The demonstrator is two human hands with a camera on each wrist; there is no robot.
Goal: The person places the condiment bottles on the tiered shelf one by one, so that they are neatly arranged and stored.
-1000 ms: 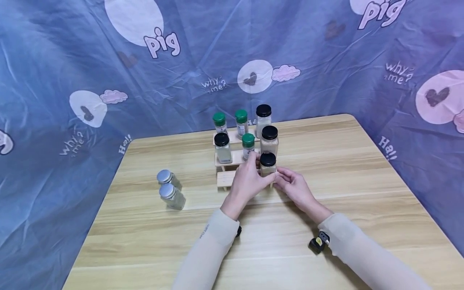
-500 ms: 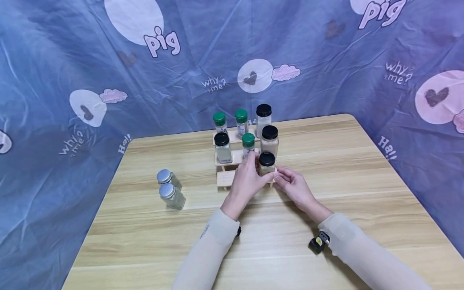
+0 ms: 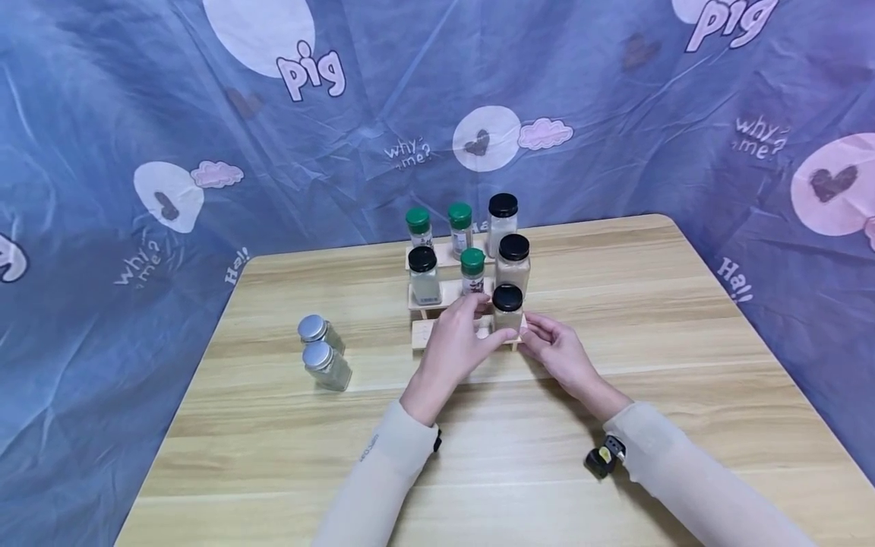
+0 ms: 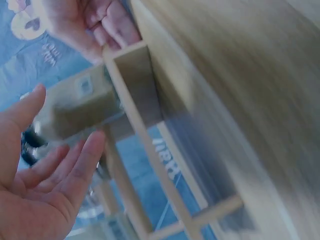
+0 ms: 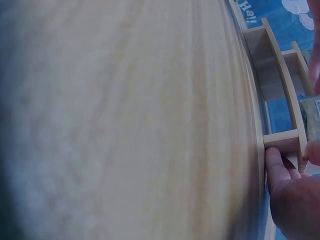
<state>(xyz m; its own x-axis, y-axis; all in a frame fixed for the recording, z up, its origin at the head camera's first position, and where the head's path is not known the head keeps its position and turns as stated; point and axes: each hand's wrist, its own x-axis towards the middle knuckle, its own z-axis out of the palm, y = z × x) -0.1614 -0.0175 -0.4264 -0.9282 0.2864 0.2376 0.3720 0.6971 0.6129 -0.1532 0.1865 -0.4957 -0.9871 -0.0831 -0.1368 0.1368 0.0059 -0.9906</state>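
Note:
A stepped wooden spice rack stands on the table. On the right end of its lowest step is a black-lidded spice jar, upright. My left hand curves around the jar's left and front with thumb and fingers spread; in the left wrist view a gap shows between the fingers and the jar. At the rack's right end, my right hand holds the lowest step's edge. The right wrist view has its fingertips against the rack's end support, partly hidden.
Higher steps carry green-capped bottles and black-lidded jars. Two silver-lidded jars stand on the table to the left. Behind the table hangs a blue printed cloth.
My left hand has loosened from the black-lidded spice jar and drawn slightly left and back, fingers wider apart. The jar stays on the lowest step. My right hand keeps its place at the rack.

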